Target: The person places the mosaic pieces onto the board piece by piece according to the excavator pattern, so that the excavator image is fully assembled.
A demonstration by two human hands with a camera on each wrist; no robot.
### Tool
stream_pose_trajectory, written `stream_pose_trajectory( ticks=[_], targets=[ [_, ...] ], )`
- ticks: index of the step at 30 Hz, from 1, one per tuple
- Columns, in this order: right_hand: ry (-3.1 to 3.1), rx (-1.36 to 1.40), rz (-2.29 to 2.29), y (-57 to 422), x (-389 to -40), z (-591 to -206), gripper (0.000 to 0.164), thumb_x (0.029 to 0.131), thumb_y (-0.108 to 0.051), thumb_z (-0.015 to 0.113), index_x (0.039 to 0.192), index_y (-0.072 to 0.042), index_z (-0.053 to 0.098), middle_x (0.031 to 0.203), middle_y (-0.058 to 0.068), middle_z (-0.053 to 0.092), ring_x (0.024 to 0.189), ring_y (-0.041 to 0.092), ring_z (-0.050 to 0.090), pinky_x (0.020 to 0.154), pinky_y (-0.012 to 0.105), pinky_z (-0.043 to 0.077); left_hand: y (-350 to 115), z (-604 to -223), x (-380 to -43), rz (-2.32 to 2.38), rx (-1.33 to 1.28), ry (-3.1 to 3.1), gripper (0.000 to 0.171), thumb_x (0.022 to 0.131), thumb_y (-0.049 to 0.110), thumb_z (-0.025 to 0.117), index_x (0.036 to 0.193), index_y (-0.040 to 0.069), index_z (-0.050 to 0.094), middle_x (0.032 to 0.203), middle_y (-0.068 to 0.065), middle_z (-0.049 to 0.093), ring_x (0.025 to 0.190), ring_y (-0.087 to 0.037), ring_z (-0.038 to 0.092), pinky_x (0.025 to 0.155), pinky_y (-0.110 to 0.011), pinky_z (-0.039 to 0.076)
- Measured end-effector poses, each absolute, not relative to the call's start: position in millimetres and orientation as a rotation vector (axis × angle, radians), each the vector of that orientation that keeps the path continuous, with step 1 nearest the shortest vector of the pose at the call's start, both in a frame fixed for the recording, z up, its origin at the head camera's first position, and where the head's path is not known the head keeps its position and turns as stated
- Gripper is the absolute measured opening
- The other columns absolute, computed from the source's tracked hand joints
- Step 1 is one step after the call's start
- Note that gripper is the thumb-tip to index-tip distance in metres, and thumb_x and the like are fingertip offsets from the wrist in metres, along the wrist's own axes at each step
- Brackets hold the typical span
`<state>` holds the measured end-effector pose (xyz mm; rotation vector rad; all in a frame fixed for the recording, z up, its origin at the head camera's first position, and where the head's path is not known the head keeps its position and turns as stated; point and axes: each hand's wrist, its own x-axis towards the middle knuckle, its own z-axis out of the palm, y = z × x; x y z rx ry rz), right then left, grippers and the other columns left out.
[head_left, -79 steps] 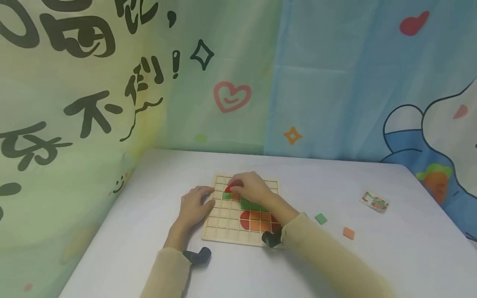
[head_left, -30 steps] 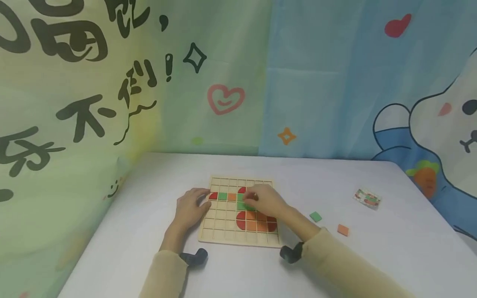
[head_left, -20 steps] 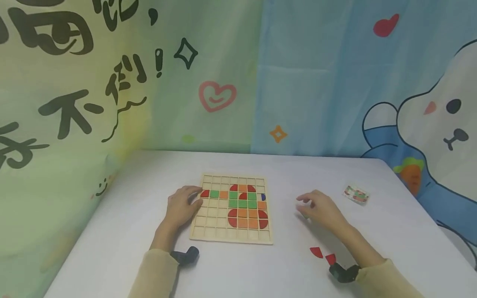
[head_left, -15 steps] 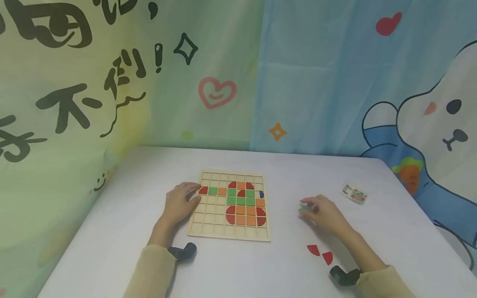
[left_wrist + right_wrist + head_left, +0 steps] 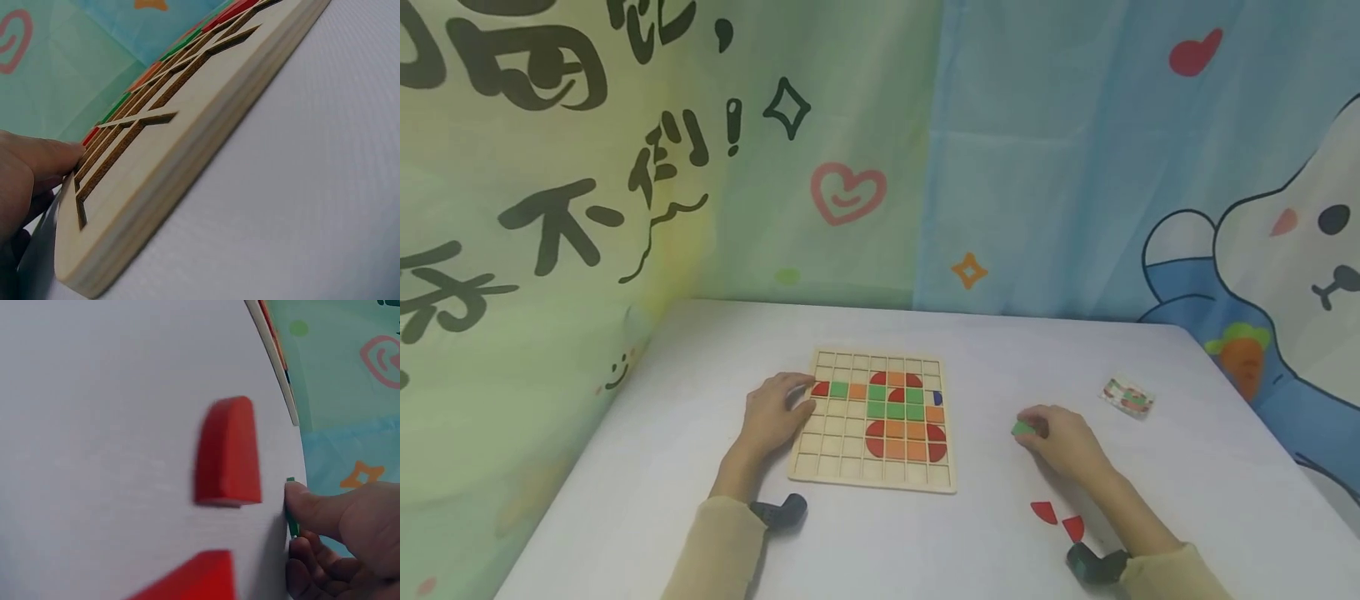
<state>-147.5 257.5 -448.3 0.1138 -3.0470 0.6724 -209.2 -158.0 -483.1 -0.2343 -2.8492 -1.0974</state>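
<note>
A wooden grid board (image 5: 831, 446) lies on the table with red, green and orange tiles and one dark blue piece in its cells. My left hand (image 5: 772, 414) rests at its left edge, thumb and fingertips apart; in the left wrist view the thumb (image 5: 56, 156) touches the board's corner. To the right of the board, my right hand (image 5: 1066, 442) pinches a green square tile (image 5: 1022, 427) between thumb and fingers, seen edge-on in the right wrist view. Two red quarter-round tiles (image 5: 1044, 512) lie nearer me, below this hand.
A small printed picture card (image 5: 1127, 397) lies at the right, beyond my right hand. Black wrist mounts (image 5: 784, 512) sit on both wrists. A patterned curtain (image 5: 1037, 167) hangs behind the white table's far edge.
My right hand has left the board and moved right, to the loose green tile, which it now pinches. The red tile it held earlier is out of its fingers. My left hand stays at the board.
</note>
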Motion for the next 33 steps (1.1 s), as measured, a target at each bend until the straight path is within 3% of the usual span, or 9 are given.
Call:
stream_pose_trajectory(
  ticks=[7, 15, 21, 25, 33],
  targets=[
    [-3.082, 0.2, 0.716, 255.0, -162.9, -447.0, 0.027, 0.083, -0.01, 0.07, 0.108, -0.002, 0.063, 0.095, 0.011, 0.064, 0.089, 0.025, 0.059, 0.08, 0.046, 0.051, -159.9, -478.5, -208.1, -1.104, -0.239, -2.859, 0.04, 0.088, 0.031, 0.064, 0.126, 0.018, 0.059, 0.135, -0.006, 0.056, 0.133, -0.029, 0.043, 0.111, -0.059, 0.022],
    [-3.035, 0.218, 0.858, 228.8, -192.2, -442.0, 0.02, 0.084, -0.013, 0.07, 0.103, -0.009, 0.064, 0.098, 0.011, 0.069, 0.092, 0.027, 0.063, 0.082, 0.046, 0.052, -164.0, -478.4, -210.2, -1.132, -0.251, -2.88, 0.04, 0.089, 0.029, 0.063, 0.127, 0.018, 0.059, 0.136, -0.008, 0.055, 0.134, -0.031, 0.042, 0.111, -0.063, 0.019],
    [-3.01, 0.27, 0.953, 169.7, -218.0, -435.2, 0.019, 0.088, -0.014, 0.067, 0.106, -0.01, 0.066, 0.106, 0.008, 0.069, 0.097, 0.024, 0.065, 0.086, 0.04, 0.054, -164.9, -478.9, -208.9, -1.186, -0.245, -2.896, 0.039, 0.089, 0.026, 0.064, 0.126, 0.017, 0.059, 0.138, -0.007, 0.054, 0.136, -0.03, 0.04, 0.113, -0.063, 0.015],
    [-2.977, 0.478, 1.059, 121.3, -227.8, -432.0, 0.017, 0.087, -0.013, 0.068, 0.104, -0.013, 0.068, 0.102, 0.005, 0.07, 0.09, 0.02, 0.067, 0.079, 0.034, 0.056, -165.4, -479.2, -209.5, -1.197, -0.243, -2.887, 0.039, 0.088, 0.024, 0.065, 0.126, 0.017, 0.06, 0.137, -0.007, 0.054, 0.135, -0.03, 0.041, 0.113, -0.062, 0.015],
    [-2.982, 0.702, 1.152, 44.4, -232.4, -440.1, 0.012, 0.084, -0.017, 0.072, 0.096, -0.014, 0.07, 0.092, -0.001, 0.071, 0.089, 0.013, 0.065, 0.082, 0.032, 0.053, -165.7, -479.3, -209.8, -1.195, -0.264, -2.882, 0.039, 0.088, 0.024, 0.065, 0.126, 0.017, 0.06, 0.136, -0.006, 0.055, 0.134, -0.029, 0.042, 0.113, -0.063, 0.016]
  ],
)
